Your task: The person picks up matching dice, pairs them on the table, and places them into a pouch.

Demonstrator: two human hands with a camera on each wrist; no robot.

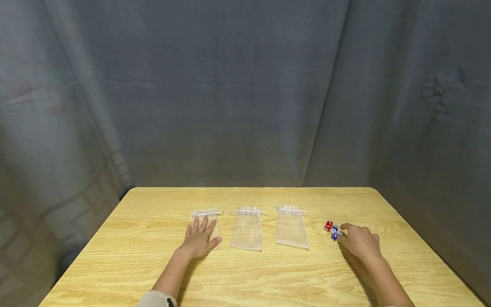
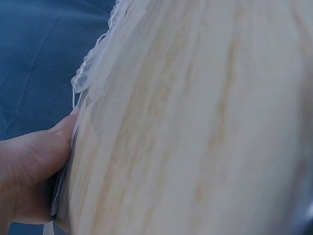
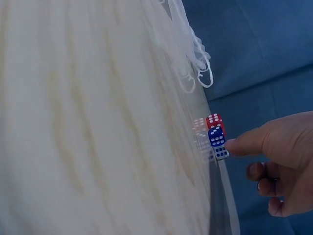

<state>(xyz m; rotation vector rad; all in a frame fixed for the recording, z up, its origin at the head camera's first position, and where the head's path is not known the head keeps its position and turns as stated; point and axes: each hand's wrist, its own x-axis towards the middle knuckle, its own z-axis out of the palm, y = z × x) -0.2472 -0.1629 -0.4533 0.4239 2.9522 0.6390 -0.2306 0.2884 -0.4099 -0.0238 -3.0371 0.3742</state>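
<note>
Three sheer white drawstring bags lie flat in a row on the table. My left hand (image 1: 198, 242) rests with fingers spread on the left bag (image 1: 215, 231), covering much of it. The middle bag (image 1: 246, 232) and right bag (image 1: 291, 230) lie to its right. At the right, a small cluster holds red dice (image 1: 328, 226), blue dice (image 3: 216, 137) and white dice with blue pips (image 3: 221, 152). My right hand (image 1: 360, 242) is beside the cluster, thumb and index finger reaching to its right edge. In the right wrist view one fingertip meets the dice, and the other fingers bend loosely.
The light wood table (image 1: 245, 277) has rounded far corners. Grey curtains (image 1: 215, 94) hang behind it and along both sides. Thin drawstring loops (image 1: 264, 214) stick out from the bags' gathered tops.
</note>
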